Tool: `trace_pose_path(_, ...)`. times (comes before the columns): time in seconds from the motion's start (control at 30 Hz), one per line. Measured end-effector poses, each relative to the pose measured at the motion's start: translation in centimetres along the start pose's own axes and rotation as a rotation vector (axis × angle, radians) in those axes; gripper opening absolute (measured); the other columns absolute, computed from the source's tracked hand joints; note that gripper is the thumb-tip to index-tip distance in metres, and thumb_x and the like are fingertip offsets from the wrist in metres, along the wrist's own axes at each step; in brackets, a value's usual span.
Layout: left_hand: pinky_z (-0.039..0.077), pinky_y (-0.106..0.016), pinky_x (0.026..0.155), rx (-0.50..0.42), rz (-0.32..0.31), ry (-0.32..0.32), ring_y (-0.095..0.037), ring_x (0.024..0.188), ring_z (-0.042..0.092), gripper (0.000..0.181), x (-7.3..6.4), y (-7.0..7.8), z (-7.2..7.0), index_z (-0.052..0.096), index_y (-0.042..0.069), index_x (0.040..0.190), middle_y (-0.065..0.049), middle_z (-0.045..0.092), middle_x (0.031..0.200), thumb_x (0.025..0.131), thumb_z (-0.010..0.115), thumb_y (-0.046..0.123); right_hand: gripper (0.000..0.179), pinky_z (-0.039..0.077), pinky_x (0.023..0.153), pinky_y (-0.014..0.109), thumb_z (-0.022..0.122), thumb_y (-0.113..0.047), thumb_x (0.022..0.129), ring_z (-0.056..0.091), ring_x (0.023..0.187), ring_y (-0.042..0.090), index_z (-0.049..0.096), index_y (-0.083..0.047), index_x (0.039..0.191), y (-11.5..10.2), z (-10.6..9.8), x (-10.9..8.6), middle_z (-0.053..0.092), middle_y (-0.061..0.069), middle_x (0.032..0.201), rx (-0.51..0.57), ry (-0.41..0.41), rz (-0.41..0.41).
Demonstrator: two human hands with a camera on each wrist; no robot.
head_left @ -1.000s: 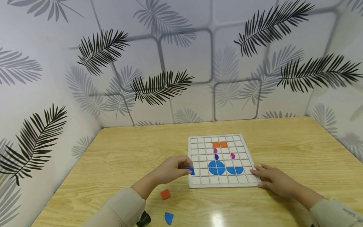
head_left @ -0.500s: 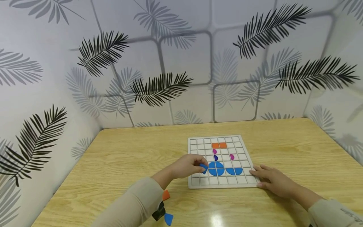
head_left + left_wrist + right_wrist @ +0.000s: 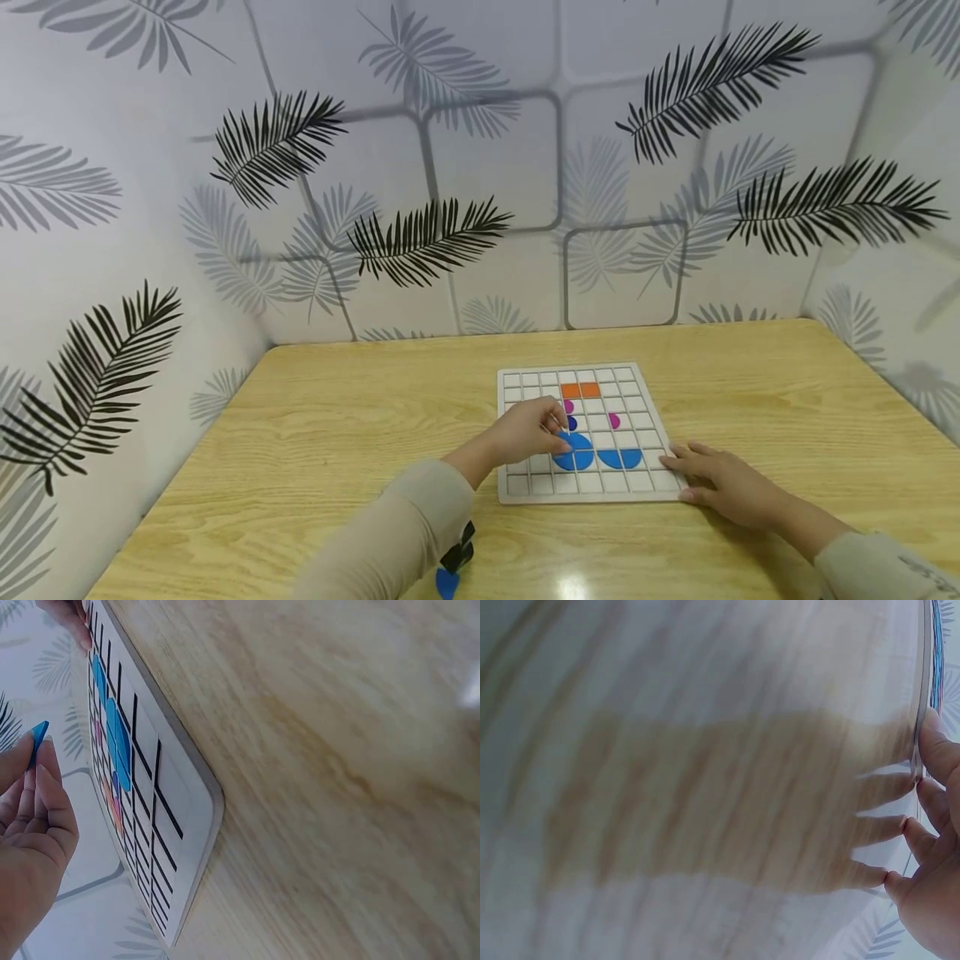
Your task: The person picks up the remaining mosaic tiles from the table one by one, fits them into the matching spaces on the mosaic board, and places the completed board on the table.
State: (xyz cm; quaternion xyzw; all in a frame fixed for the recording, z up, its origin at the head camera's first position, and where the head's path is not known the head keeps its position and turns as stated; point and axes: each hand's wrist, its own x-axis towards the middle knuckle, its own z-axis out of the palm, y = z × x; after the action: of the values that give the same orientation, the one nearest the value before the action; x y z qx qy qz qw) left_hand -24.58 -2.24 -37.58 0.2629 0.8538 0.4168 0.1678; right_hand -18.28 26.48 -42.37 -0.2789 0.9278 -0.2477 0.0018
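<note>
My left hand [image 3: 525,433] is over the white gridded board [image 3: 585,499], its fingers overlapping the blue circle of quarter pieces [image 3: 582,460] in the head view. Between thumb and fingers it pinches a blue tile [image 3: 39,739], which the left wrist view shows raised off the board. My right hand [image 3: 731,483] rests at the board's right edge, with thumb and fingertips against it and on the table. On the board lie a blue half circle [image 3: 620,458], two orange squares [image 3: 581,390], pink half circles [image 3: 615,422] and a dark blue half circle [image 3: 572,423].
A loose blue quarter piece [image 3: 447,583] lies on the wooden table [image 3: 360,400] near the front, partly behind a black device [image 3: 457,552] at the left wrist. The left sleeve [image 3: 405,525] covers the spot beside it. A leaf-patterned wall [image 3: 480,167] stands behind the table.
My left hand has moved right from the board's left edge to over the blue circle, carrying the blue tile. The loose orange square is now hidden behind the sleeve. My right hand stays put.
</note>
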Motion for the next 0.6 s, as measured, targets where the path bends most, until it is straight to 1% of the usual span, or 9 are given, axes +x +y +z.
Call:
trace_pose_path(0.13,0.041,-0.020,0.056,0.029,-0.008,0.014,-0.009,0.065,0.046,0.017,0.9,0.3,0.4,0.052,0.007,0.086,0.002,0.051,0.073,0.076,0.065,0.011,0.048,0.025,0.084,0.060,0.058,-0.030,0.079,0.031,0.112,0.048,0.052,-0.002,0.118,0.0,0.0,0.0,0.042,0.025,0.122,-0.007,0.008,-0.004)
trace_pose_path(0.3,0.041,-0.020,0.061,0.079,0.004,0.020,-0.007,0.070,0.049,0.014,2.1,0.6,0.8,0.055,0.012,0.084,0.006,0.053,0.076,0.076,0.066,0.012,0.048,0.026,0.084,0.060,0.059,-0.029,0.079,0.031,0.111,0.049,0.053,-0.001,0.117,0.0,0.0,-0.1,0.042,0.026,0.121,0.000,0.014,-0.018)
trace_pose_path(0.43,0.041,-0.019,0.065,0.115,0.032,0.018,-0.005,0.074,0.050,0.012,2.9,0.6,1.3,0.059,0.011,0.086,0.008,0.054,0.078,0.076,0.065,0.012,0.048,0.026,0.084,0.059,0.058,-0.030,0.080,0.031,0.111,0.049,0.052,-0.001,0.118,-0.1,-0.1,-0.1,0.042,0.026,0.121,0.006,0.005,-0.015)
trace_pose_path(0.53,0.041,-0.019,0.065,0.145,0.045,0.018,-0.005,0.075,0.050,0.012,3.4,0.7,1.6,0.061,0.010,0.090,0.009,0.055,0.080,0.078,0.063,0.010,0.048,0.027,0.084,0.059,0.058,-0.030,0.080,0.031,0.111,0.049,0.052,-0.002,0.118,-0.1,-0.2,-0.1,0.042,0.026,0.122,0.008,0.001,-0.012)
trace_pose_path(0.6,0.041,-0.019,0.064,0.184,0.049,0.020,-0.006,0.075,0.050,0.013,3.6,0.8,1.8,0.062,0.011,0.092,0.008,0.055,0.080,0.079,0.062,0.010,0.048,0.027,0.084,0.059,0.057,-0.030,0.080,0.031,0.111,0.049,0.052,-0.002,0.118,-0.1,-0.1,0.0,0.042,0.025,0.122,0.007,0.001,-0.013)
